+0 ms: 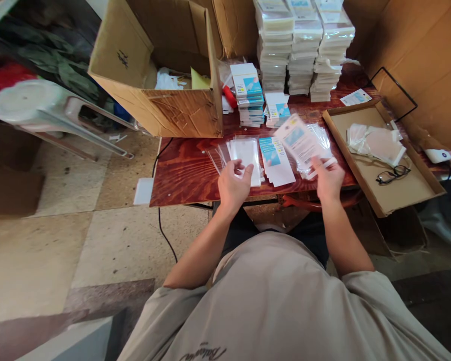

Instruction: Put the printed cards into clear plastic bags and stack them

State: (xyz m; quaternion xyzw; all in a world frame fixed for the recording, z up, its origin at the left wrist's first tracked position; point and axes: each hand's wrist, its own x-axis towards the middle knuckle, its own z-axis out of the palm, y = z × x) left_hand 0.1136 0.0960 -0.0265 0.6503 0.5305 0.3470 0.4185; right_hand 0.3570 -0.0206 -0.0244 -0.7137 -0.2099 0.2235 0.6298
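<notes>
In the head view, the right hand [329,181] has its fingers clamped on the near end of a packaged card [299,140], held tilted beside a fanned pile of filled sleeves [320,138] on the desk [186,173]; the left hand [233,188] curls over the near part of a stack of clear sleeves [247,150], whether gripping one I cannot tell; overlapping cards [278,163] lie between the hands
</notes>
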